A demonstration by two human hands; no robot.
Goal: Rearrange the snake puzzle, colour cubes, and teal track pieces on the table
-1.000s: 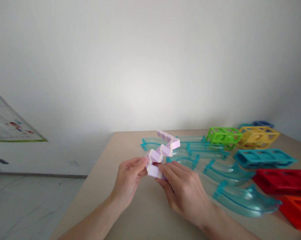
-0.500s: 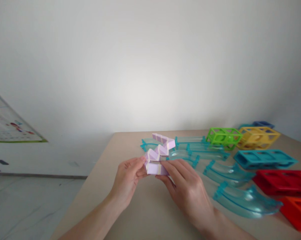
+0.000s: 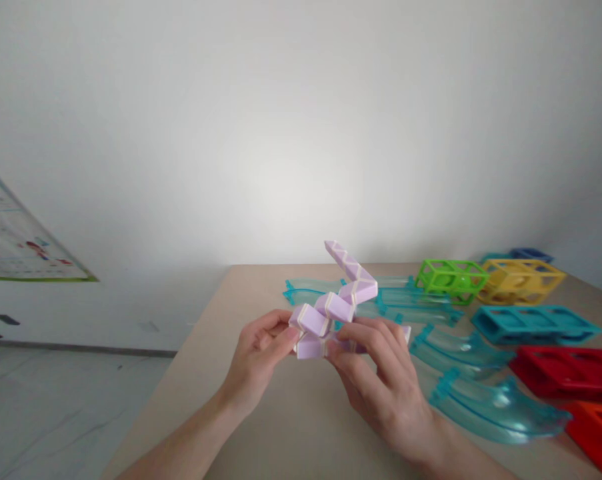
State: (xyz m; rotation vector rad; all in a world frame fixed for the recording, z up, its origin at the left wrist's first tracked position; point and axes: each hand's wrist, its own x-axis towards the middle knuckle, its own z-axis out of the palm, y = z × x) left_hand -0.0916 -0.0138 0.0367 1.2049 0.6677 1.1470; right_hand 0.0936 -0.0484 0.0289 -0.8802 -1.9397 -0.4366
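Observation:
A lilac snake puzzle [image 3: 339, 307] with pale seams between its wedge segments is held above the table. My left hand [image 3: 259, 353] pinches its left end between thumb and fingers. My right hand [image 3: 381, 373] is closed around the lower row of segments, which its fingers partly hide; a pale end pokes out beyond the knuckles. From the zigzag middle, a straight arm of the puzzle slants up and to the left, away from me.
Translucent teal curved track pieces [image 3: 501, 407] lie on the table [image 3: 221, 313] behind and right of my hands. Frame blocks in green [image 3: 451, 280], yellow [image 3: 521, 281], teal [image 3: 535, 325], red [image 3: 571, 370] and orange [image 3: 595, 427] line the right side. A white wall [image 3: 301, 133] rises behind.
The snake puzzle has turned: its far arm now points higher and sits farther right. My right hand has shifted its grip, and an end now shows past its knuckles. My left hand keeps its pinch.

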